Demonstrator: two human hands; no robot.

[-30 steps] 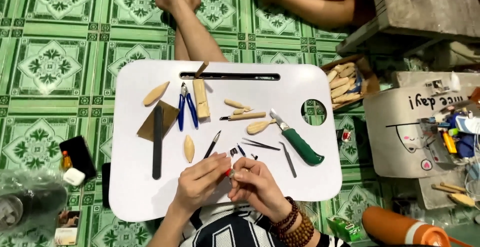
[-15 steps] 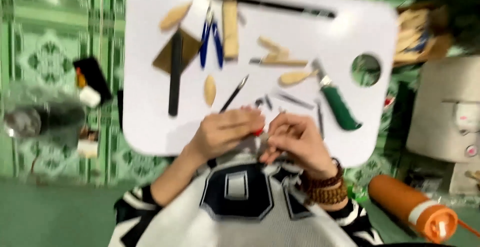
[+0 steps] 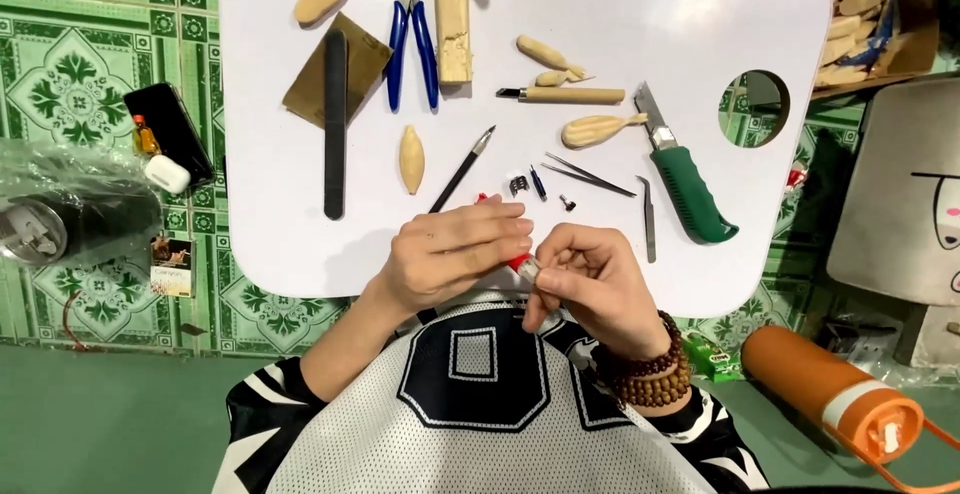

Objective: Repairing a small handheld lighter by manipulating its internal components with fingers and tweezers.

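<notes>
pinching red tool [image 3: 516, 260] between left hand [image 3: 450, 254], right hand [image 3: 590, 289]

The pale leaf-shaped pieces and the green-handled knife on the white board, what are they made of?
The leaf-shaped pieces look like bare, unvarnished wood: pale tan, matte, carved smooth. The green-handled knife seems to have a moulded plastic or rubbery handle, evenly coloured with a slight sheen, and a grey metal blade. The white board looks like smooth plastic or laminate; which one is unclear.

- Green patterned floor tiles [image 3: 60, 64] cover the ground.
- A white lap table [image 3: 280, 244] with a round hole stands on them.
- Plain green surface [image 3: 100, 424] nearer, possibly a mat.
- Light is even.
</notes>
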